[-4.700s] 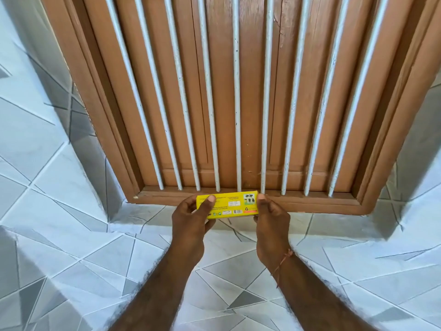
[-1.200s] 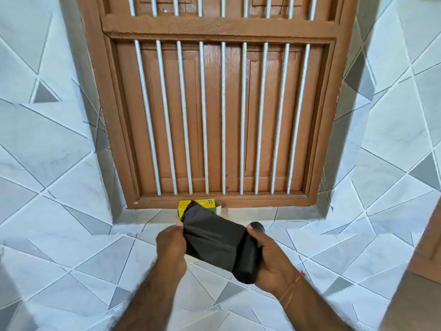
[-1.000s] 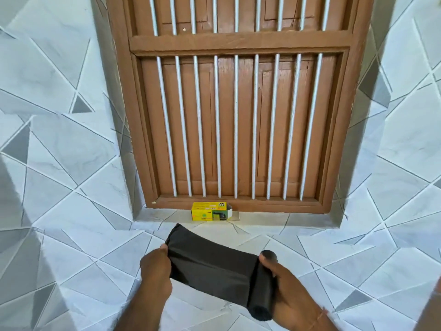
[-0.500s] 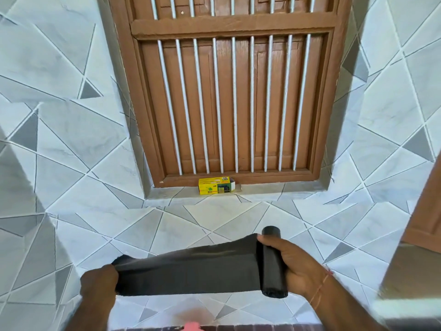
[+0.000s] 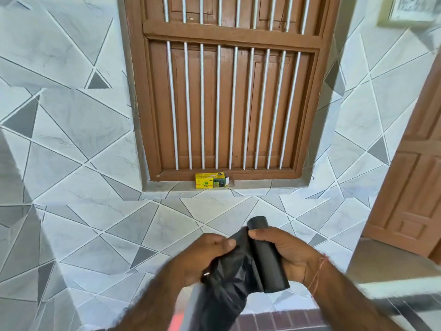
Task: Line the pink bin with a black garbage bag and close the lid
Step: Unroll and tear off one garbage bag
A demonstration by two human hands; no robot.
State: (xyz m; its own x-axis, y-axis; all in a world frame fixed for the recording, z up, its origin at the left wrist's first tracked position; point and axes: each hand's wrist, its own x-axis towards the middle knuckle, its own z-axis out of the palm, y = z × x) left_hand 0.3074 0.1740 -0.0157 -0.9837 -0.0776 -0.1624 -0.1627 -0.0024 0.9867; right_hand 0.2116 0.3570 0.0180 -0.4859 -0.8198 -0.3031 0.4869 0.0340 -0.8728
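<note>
My right hand grips a roll of black garbage bags, held upright in front of me. My left hand pinches the unrolled black garbage bag right beside the roll; the loose bag hangs down crumpled between my forearms. The two hands are close together, almost touching. A blurred pink-red patch shows at the bottom edge under my left forearm; I cannot tell what it is.
The yellow bag box lies open on the tiled sill below a brown wooden window with white bars. Grey-and-white tiles cover the wall. A brown wooden door stands at the right. Dark tiles show at the bottom.
My left hand, stretched out to the left with the bag half a second ago, has come back beside the roll. The bag now hangs bunched down instead of taut. The view has tilted slightly.
</note>
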